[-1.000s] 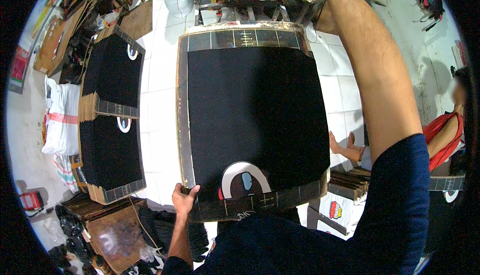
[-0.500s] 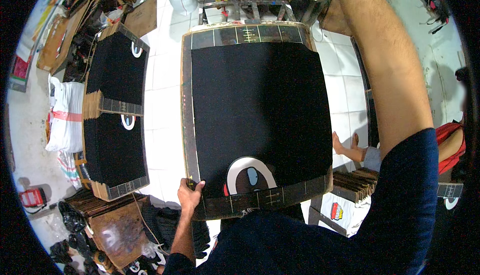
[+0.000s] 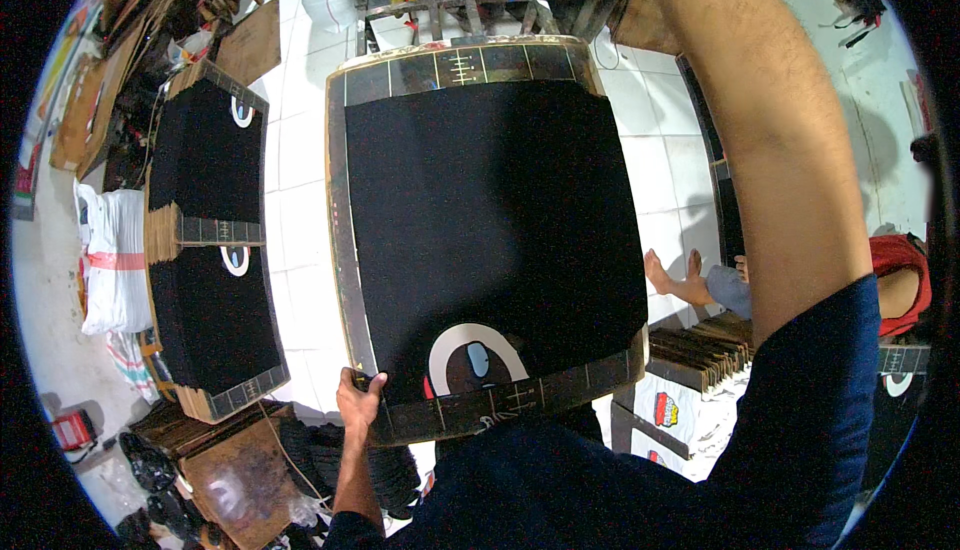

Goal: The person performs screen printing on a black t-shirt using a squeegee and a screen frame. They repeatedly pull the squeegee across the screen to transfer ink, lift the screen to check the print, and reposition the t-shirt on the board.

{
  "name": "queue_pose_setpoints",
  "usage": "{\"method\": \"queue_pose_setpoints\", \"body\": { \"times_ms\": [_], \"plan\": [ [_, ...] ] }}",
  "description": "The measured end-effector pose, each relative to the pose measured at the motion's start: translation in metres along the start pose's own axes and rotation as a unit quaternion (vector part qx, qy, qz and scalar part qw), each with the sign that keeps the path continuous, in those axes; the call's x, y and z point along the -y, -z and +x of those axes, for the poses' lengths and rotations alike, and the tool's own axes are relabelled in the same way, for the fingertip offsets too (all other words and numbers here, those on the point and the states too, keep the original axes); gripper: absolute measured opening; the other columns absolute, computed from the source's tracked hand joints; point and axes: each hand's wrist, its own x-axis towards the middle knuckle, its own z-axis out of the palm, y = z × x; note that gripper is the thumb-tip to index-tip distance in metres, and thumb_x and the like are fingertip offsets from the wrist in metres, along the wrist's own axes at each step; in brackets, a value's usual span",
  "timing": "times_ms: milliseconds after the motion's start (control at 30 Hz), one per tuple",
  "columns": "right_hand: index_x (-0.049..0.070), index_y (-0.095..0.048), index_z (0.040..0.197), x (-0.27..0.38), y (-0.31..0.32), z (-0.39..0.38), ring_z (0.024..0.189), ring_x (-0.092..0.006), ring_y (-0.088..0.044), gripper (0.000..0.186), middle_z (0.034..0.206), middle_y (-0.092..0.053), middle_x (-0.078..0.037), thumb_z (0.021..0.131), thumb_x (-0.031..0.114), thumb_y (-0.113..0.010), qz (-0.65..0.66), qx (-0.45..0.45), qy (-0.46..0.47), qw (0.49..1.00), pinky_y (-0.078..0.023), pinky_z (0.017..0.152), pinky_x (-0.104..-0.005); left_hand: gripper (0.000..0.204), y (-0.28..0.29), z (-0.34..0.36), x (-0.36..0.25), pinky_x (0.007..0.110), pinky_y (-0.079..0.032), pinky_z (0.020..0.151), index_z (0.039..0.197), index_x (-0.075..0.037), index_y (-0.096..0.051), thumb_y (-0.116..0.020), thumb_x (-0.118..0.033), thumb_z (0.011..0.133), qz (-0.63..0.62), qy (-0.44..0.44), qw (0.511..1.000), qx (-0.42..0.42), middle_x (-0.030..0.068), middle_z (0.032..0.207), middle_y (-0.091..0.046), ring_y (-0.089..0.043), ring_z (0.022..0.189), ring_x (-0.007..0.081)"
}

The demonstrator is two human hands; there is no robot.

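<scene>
A board [image 3: 340, 170] with dark, ruled borders lies centred below me, covered by black fabric [image 3: 480, 210] with a white, brown and pale blue eye print [image 3: 440, 355] near its lower edge. My left hand [image 3: 362, 397] grips the board's lower-left corner, thumb on top. My right arm reaches up along the right side of the view; its hand is out of frame beyond the top edge, so what it touches is hidden.
Stacks of similar black-covered boards [image 3: 205, 310] stand left, beside white sacks [image 3: 112, 230]. A metal frame [image 3: 450, 5] is beyond the board. Cardboard sheets [image 3: 700, 350] stack at lower right. Another person's bare feet [image 3: 680, 285] and red cloth [image 3: 900, 260] show at right on the tiled floor.
The view has shifted slightly over the last second. My left hand stays on the board's corner and my right arm stays raised.
</scene>
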Motion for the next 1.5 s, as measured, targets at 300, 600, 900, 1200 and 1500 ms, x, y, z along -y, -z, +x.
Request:
{"method": "queue_pose_setpoints", "body": {
  "times_ms": [300,600,900,1200,1500],
  "plan": [
    [0.005,-0.079,0.111,0.0,0.003,0.008,0.104,-0.038,-0.074,0.097,0.11,-0.076,-0.024,0.071,0.091,-0.062,-0.015,0.003,-0.012,1.0,-0.057,0.094,-0.0456,0.069,-0.012,0.006,0.008,0.049,-0.056,0.082,0.11,0.004,-0.065,-0.087,-0.053,0.077,0.089,0.0,0.996,0.013,0.0233,0.097,-0.073,-0.072,0.091,0.0422],
    [0.008,-0.081,0.108,0.0,0.006,0.02,0.105,-0.0377,-0.073,0.092,0.108,-0.075,-0.025,0.071,0.09,-0.061,0.013,0.011,0.009,1.0,-0.057,0.093,-0.0443,0.081,-0.003,0.035,-0.005,0.048,-0.052,0.099,0.12,0.006,-0.066,-0.088,-0.056,0.073,0.112,-0.036,0.992,0.038,0.0262,0.122,-0.064,-0.063,0.113,0.0411],
    [0.003,-0.079,0.108,-0.009,0.004,0.044,0.111,-0.0378,-0.072,0.098,0.115,-0.074,-0.025,0.072,0.092,-0.059,0.005,0.015,-0.001,1.0,-0.056,0.097,-0.0449,0.092,-0.061,0.218,-0.266,0.063,-0.029,0.116,0.152,-0.006,-0.048,-0.073,-0.064,0.085,0.174,-0.381,0.878,-0.23,0.0286,0.155,-0.042,-0.036,0.145,0.0453],
    [-0.001,-0.068,0.13,-0.017,-0.001,0.086,0.128,-0.0367,-0.063,0.107,0.138,-0.063,-0.026,0.076,0.091,-0.057,0.016,0.038,0.063,0.997,-0.048,0.109,-0.0425,0.103,-0.158,0.322,-0.474,0.085,0.003,0.111,0.168,-0.029,-0.019,-0.03,-0.092,0.088,0.245,-0.311,0.917,-0.053,0.0228,0.173,-0.002,0.006,0.158,0.0487],
    [0.0,-0.068,0.131,-0.028,-0.016,0.144,0.134,-0.0387,-0.057,0.097,0.142,-0.06,-0.027,0.082,0.083,-0.059,0.026,0.017,0.127,0.991,-0.042,0.114,-0.0403,0.1,-0.165,0.324,-0.477,0.086,0.003,0.109,0.167,-0.029,-0.019,-0.026,-0.091,0.089,0.271,-0.293,0.916,-0.049,0.0238,0.173,0.0,0.008,0.158,0.0488]
  ]
}}
